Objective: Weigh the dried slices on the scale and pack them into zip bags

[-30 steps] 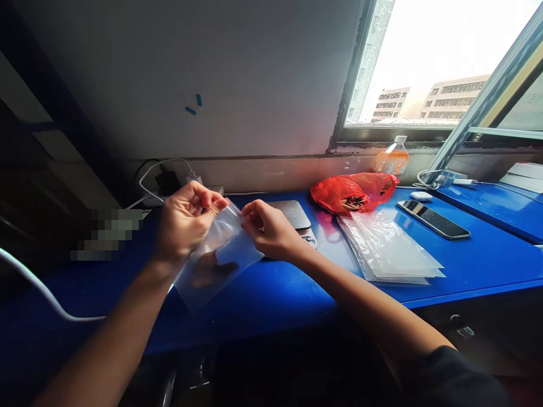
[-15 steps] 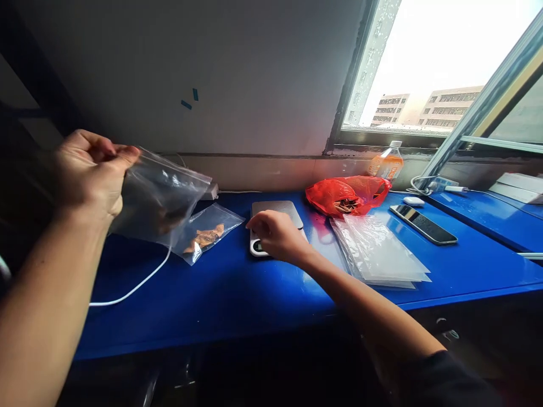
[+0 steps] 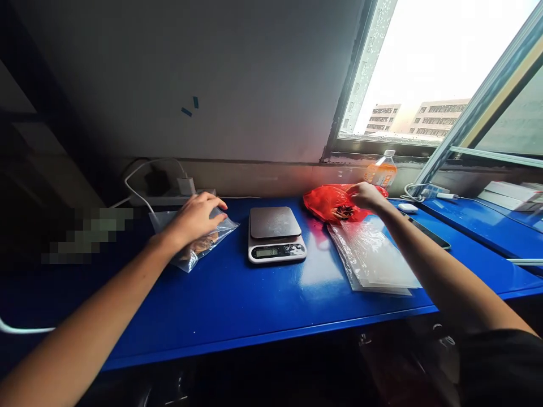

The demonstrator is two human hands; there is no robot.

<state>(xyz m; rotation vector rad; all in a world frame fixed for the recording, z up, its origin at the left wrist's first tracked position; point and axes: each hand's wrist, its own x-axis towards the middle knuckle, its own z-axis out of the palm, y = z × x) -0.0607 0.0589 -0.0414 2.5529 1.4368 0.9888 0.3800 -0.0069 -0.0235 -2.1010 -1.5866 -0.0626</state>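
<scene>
My left hand (image 3: 195,216) is open, fingers spread, just over the clear plastic bags at the left. One clear bag (image 3: 227,228) shows there with brown dried pieces (image 3: 203,244) inside; the hand partly covers it. At the right, my right hand (image 3: 365,195) has its fingers pinched on the rim of a red plastic bag (image 3: 322,202). Dark brown sticks (image 3: 343,212) show in that bag's mouth. Between my hands sits a kitchen scale (image 3: 275,223) with a bare metal plate and a lit display, whose digits are too small to read surely.
A stack of flat clear bags (image 3: 373,260) lies in front of the red bag. Behind it stands a bottle of orange drink (image 3: 384,169). A phone (image 3: 430,233), partly hidden by my arm, and a white case (image 3: 407,208) lie rightward. A white cable (image 3: 138,189) runs at the left.
My left hand has come down and right, letting go of the raised clear bag, now low at the left. My right hand has moved from the scale to the red bag.
</scene>
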